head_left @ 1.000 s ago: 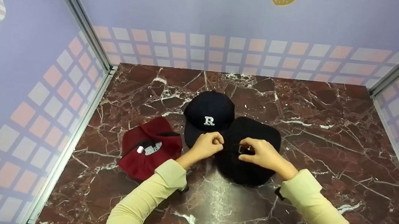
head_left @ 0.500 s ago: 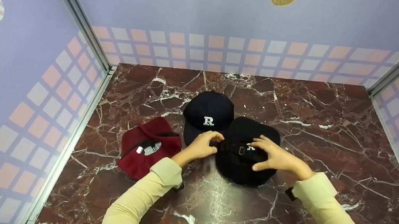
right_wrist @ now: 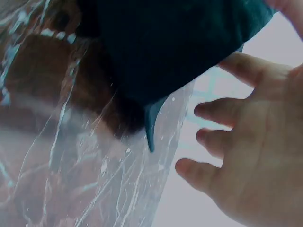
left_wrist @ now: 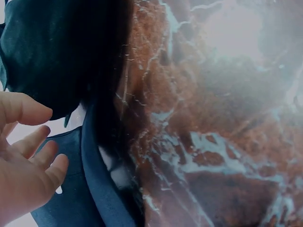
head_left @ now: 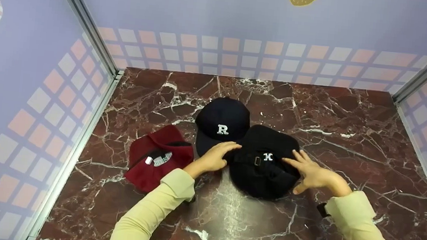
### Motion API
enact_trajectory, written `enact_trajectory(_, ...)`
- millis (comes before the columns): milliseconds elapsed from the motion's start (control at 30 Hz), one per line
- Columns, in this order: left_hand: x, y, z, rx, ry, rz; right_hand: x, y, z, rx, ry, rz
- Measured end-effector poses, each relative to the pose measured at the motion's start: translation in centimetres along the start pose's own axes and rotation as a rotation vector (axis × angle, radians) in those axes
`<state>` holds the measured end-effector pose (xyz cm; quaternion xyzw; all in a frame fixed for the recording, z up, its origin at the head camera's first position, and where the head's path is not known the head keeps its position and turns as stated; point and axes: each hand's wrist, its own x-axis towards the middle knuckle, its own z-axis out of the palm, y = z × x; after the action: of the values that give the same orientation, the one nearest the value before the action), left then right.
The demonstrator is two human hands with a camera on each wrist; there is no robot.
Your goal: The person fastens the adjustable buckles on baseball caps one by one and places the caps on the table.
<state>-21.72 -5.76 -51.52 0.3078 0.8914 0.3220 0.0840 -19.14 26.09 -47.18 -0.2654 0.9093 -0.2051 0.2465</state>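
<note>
A black baseball cap (head_left: 264,180) lies with its back strap, small metal buckle and part of a white letter showing through the opening. My left hand (head_left: 214,157) is at its left edge with relaxed fingers reaching over the brim of a navy cap (head_left: 223,115) marked with a white R. On the other side my right hand (head_left: 312,172) is spread, fingertips right at the black cap's right edge. In the right wrist view the fingers (right_wrist: 213,113) are apart beside the dark cloth. The left wrist view shows loosely bent fingers (left_wrist: 40,156) near the black cap.
A dark red cap (head_left: 158,161) lies at the left, its inside label and a white tag visible. All rest on a brown marbled table (head_left: 351,149). Purple patterned panels (head_left: 246,21) stand at the back and both sides.
My right hand has moved right, off the buckle area to the black cap's right side, and its fingers have spread. The left hand's curled fingers have straightened. The letter inside has come into view.
</note>
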Motion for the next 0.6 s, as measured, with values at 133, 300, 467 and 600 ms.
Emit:
enact_trajectory(133, 0.0, -0.2, 0.6, 0.062, -0.016, -0.025, -0.1, 0.2, 0.5, -0.073, 0.037, 0.099)
enact_trajectory(300, 0.2, -0.4, 1.3, 0.142, 0.015, -0.037, 0.8, 0.9, 1.4, -0.136, 0.143, 0.116)
enact_trajectory(467, 0.3, -0.4, 1.8, 0.179, 0.058, -0.093, 1.8, 2.0, 2.5, -0.18, 0.232, 0.055)
enact_trajectory(600, 0.4, -0.4, 2.1, 0.191, 0.1, -0.118, 2.3, 2.8, 3.3, -0.173, 0.277, -0.008)
